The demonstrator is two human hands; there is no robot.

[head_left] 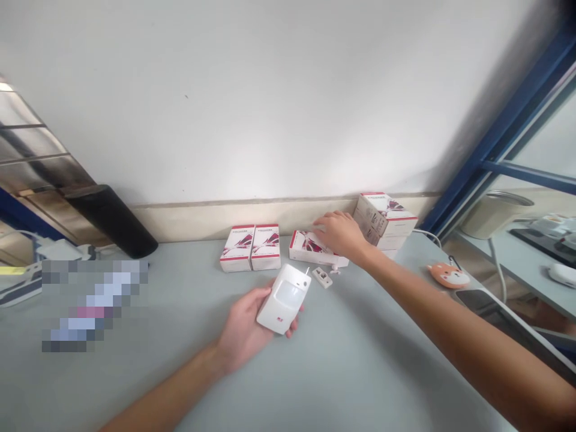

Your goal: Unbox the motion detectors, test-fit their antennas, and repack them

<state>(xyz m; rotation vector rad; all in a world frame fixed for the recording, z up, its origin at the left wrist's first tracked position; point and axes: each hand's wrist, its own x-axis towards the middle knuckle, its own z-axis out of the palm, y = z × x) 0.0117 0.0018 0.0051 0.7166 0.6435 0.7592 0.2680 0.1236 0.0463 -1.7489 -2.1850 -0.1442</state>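
Note:
A white motion detector (284, 300) with a curved lens and a short antenna rests in my left hand (247, 327), the fingers wrapped round it from below. My right hand (341, 233) is over a white and red box (306, 245) by the wall, fingers bent at its top. What the right fingertips hold, if anything, is hard to make out; a pale patch shows beside them. In front of that box lie a small white bracket (322, 276) and tiny white pieces (335, 270).
Two similar boxes (251, 247) stand left of the hands, and stacked boxes (387, 219) to the right. A black cylinder (112, 219) leans at the left. An orange animal-face pouch (449, 275) and a dark-screened device (499, 318) lie at the right edge of the grey table (189, 288).

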